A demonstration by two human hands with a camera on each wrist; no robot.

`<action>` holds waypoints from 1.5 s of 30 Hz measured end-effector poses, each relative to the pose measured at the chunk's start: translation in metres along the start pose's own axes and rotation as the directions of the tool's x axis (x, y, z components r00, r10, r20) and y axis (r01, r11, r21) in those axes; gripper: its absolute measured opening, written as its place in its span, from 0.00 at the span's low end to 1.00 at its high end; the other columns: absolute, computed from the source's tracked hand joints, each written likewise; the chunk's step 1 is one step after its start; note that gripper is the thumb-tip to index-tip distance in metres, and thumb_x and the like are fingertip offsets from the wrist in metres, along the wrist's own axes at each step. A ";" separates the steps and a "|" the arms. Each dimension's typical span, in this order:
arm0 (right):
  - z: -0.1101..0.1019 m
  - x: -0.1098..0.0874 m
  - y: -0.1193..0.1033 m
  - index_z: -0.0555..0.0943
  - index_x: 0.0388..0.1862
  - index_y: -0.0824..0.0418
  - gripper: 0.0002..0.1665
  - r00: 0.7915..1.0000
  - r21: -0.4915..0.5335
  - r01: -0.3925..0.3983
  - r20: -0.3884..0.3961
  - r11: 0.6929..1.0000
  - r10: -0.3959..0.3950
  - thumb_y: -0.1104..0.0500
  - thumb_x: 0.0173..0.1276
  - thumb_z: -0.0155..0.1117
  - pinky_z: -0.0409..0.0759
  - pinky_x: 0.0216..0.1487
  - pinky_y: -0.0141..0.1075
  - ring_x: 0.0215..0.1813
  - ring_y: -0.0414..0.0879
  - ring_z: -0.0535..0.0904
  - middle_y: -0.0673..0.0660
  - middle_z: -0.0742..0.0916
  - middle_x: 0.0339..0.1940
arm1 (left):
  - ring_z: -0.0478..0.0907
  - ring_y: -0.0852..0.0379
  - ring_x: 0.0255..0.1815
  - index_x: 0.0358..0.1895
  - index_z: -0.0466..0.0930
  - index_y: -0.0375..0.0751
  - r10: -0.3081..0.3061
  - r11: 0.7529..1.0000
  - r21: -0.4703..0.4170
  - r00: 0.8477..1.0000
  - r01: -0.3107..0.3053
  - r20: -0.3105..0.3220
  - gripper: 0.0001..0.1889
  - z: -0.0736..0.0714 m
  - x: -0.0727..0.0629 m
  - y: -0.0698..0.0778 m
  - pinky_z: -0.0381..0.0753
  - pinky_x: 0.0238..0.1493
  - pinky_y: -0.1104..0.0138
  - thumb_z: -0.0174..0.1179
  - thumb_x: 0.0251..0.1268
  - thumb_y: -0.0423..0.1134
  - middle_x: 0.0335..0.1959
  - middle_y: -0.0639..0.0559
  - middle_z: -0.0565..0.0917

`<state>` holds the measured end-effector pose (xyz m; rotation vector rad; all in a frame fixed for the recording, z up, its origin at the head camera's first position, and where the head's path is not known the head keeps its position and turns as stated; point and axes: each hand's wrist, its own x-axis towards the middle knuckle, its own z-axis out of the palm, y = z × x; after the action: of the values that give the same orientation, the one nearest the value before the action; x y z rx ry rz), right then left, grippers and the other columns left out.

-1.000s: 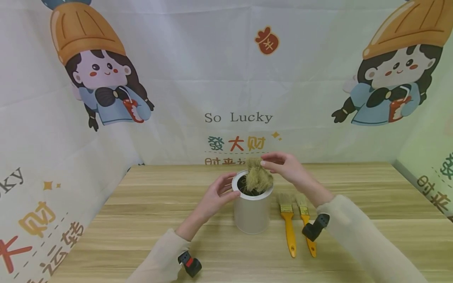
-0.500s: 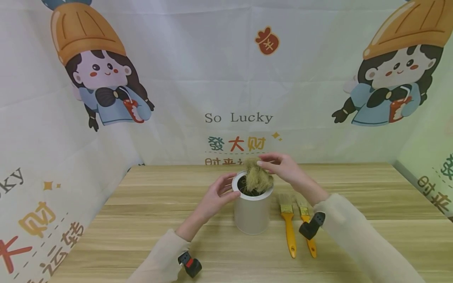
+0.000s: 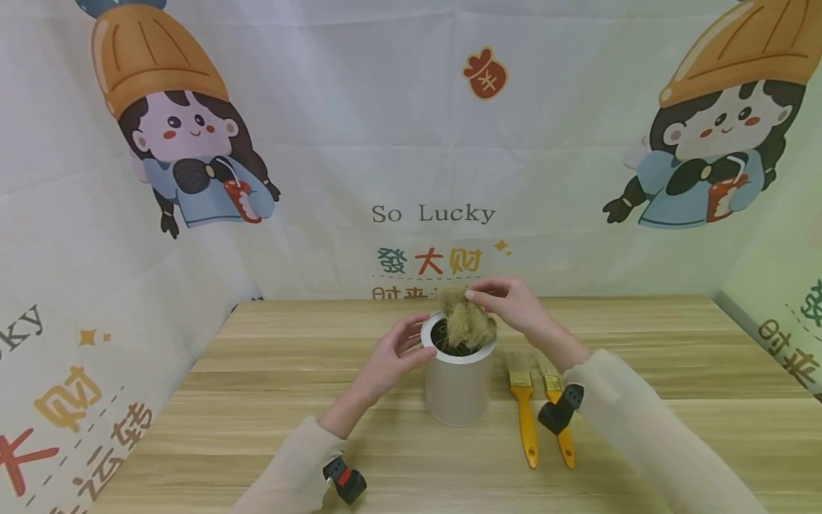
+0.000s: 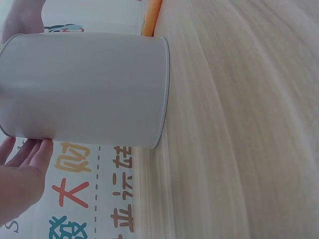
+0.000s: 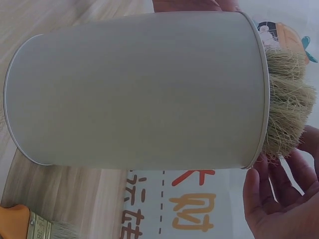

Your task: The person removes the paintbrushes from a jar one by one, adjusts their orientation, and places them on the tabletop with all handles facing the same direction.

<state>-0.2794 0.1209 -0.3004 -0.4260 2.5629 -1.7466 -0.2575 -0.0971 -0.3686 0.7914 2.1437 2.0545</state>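
Observation:
A grey-white canister (image 3: 459, 385) with a white rim stands upright on the wooden table. My left hand (image 3: 394, 350) grips its left side near the top, thumb in front and fingers behind. Frayed, straw-coloured brush bristles (image 5: 289, 104) stick up out of the canister in several clumps; any handles below are hidden. At the back of the opening, my right hand (image 3: 514, 303) pinches the top of the rear brush tuft (image 3: 452, 296) with thumb and fingertips. In the right wrist view, its other fingers (image 5: 284, 179) bend beside the bristles near the rim.
Two paintbrushes lie right of the canister: a wider one (image 3: 525, 410) and a narrower one (image 3: 559, 403), both orange-handled, bristles pointing away. The right wrist camera (image 3: 561, 408) partly covers the narrower one. A printed cloth (image 3: 321, 157) hangs behind the table (image 3: 257, 400).
My right hand has shifted slightly left, and the rear tuft's top has leaned left with it. My left hand and the canister have stayed put.

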 end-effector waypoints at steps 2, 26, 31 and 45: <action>0.000 0.000 0.000 0.76 0.47 0.67 0.19 1.000 -0.005 0.009 -0.009 1.000 -0.009 0.54 0.62 0.59 0.74 0.45 0.38 0.46 0.50 0.73 0.60 0.79 0.47 | 0.63 0.46 0.58 0.62 0.59 0.35 -0.001 1.000 -0.001 1.000 0.001 0.002 0.29 0.000 0.000 0.000 0.68 0.53 0.62 0.58 0.57 0.30 0.59 0.39 0.65; -0.005 0.001 -0.013 0.74 0.46 0.71 0.18 0.987 0.190 0.093 -0.148 0.977 -0.065 0.58 0.64 0.56 0.77 0.42 0.37 0.39 0.46 0.77 0.61 0.80 0.39 | 0.63 0.44 0.58 0.61 0.60 0.33 0.001 1.000 -0.009 1.000 -0.001 -0.005 0.28 -0.001 0.002 -0.003 0.68 0.53 0.62 0.58 0.56 0.28 0.58 0.37 0.66; -0.010 0.002 -0.016 0.73 0.44 0.73 0.17 0.979 0.226 0.141 -0.175 0.964 -0.103 0.59 0.64 0.56 0.76 0.43 0.38 0.37 0.43 0.77 0.57 0.80 0.37 | 0.62 0.44 0.59 0.61 0.59 0.33 -0.010 1.000 -0.006 1.000 0.010 -0.005 0.28 -0.001 0.001 -0.002 0.68 0.54 0.62 0.58 0.56 0.28 0.58 0.36 0.65; -0.027 -0.001 -0.024 0.74 0.42 0.68 0.14 0.958 0.286 0.213 -0.249 0.934 -0.142 0.58 0.64 0.56 0.76 0.43 0.36 0.37 0.43 0.77 0.49 0.80 0.31 | 0.62 0.44 0.59 0.61 0.59 0.32 -0.013 1.000 -0.007 1.000 0.013 -0.007 0.29 0.000 -0.001 0.002 0.67 0.54 0.62 0.58 0.55 0.28 0.58 0.36 0.65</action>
<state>-0.2777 0.1371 -0.2681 -0.4874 2.3798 -2.3431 -0.2560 -0.0971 -0.3669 0.7679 2.1384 2.0604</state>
